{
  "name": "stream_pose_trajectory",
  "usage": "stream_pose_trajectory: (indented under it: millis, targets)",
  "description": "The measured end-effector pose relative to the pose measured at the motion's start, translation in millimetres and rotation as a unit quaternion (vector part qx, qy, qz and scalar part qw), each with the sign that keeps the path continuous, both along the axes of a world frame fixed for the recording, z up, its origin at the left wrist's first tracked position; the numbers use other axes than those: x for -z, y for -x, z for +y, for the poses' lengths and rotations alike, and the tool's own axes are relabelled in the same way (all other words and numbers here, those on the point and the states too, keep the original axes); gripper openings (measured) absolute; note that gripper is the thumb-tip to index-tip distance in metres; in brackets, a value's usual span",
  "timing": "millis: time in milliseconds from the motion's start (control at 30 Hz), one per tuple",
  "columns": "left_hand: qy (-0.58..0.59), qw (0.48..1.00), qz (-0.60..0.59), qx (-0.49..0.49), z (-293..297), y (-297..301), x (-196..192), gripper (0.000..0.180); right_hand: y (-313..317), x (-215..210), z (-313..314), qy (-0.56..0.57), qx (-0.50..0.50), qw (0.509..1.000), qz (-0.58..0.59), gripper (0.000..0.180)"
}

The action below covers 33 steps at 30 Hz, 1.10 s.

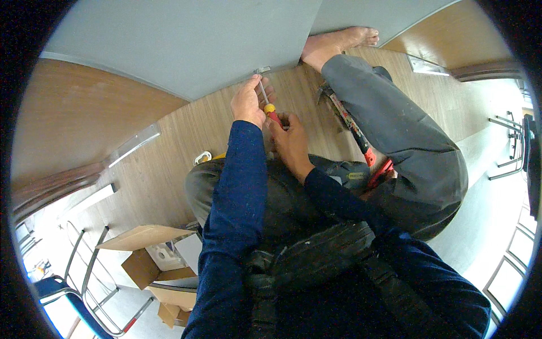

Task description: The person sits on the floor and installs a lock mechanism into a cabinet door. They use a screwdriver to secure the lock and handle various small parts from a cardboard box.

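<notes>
My right hand point(291, 141) is closed around the red and yellow handle of a screwdriver point(271, 110). The shaft points away from me, toward a small metal fitting point(262, 70) at the bottom edge of a grey panel point(197, 45). My left hand point(248, 101) is curled about the shaft near its tip, thumb and forefinger close to the fitting. The hand partly hides where the tip meets the fitting, so I cannot tell whether they touch.
A worn long-handled tool point(345, 116) with a red and black grip lies beside my bent right leg point(395, 118). Brown wooden panels point(90, 113) flank the grey one. An opened cardboard box point(141, 268) and a metal-framed chair point(84, 305) stand at lower left.
</notes>
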<state>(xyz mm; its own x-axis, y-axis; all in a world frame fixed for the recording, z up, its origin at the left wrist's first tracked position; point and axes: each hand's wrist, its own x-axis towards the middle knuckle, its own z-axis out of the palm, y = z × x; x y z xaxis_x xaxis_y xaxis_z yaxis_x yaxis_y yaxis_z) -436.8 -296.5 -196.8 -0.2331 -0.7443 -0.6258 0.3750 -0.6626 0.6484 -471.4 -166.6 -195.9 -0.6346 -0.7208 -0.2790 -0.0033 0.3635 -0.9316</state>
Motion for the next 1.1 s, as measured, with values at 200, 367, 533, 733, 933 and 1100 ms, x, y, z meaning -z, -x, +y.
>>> stream_pose_trajectory:
  millis: [200, 367, 533, 733, 933, 1100]
  targets:
    - [-0.009, 1.000, -0.022, -0.006, -6, -4, 4, 0.017, -1, 12, -1, -0.022, -0.015, 1.000, -0.015, 0.035]
    - [-0.012, 0.999, -0.035, 0.009, -8, -1, 9, 0.017, 0, 21, 1, 0.002, -0.014, 1.000, -0.018, 0.032]
    - [-0.002, 0.998, -0.055, 0.031, -11, -3, 13, 0.018, -2, 17, -1, -0.009, -0.016, 1.000, -0.010, 0.032]
    - [0.002, 1.000, -0.029, -0.006, -11, -2, 12, 0.015, -5, 6, -3, -0.013, -0.003, 0.999, -0.051, 0.033]
    - [0.031, 0.999, -0.028, 0.025, -10, -7, 11, 0.015, -6, 5, -8, -0.021, 0.005, 0.999, -0.036, 0.032]
    - [0.022, 0.993, -0.077, 0.089, -5, -18, 4, 0.018, -12, 13, -16, 0.010, 0.060, 0.997, 0.051, 0.029]
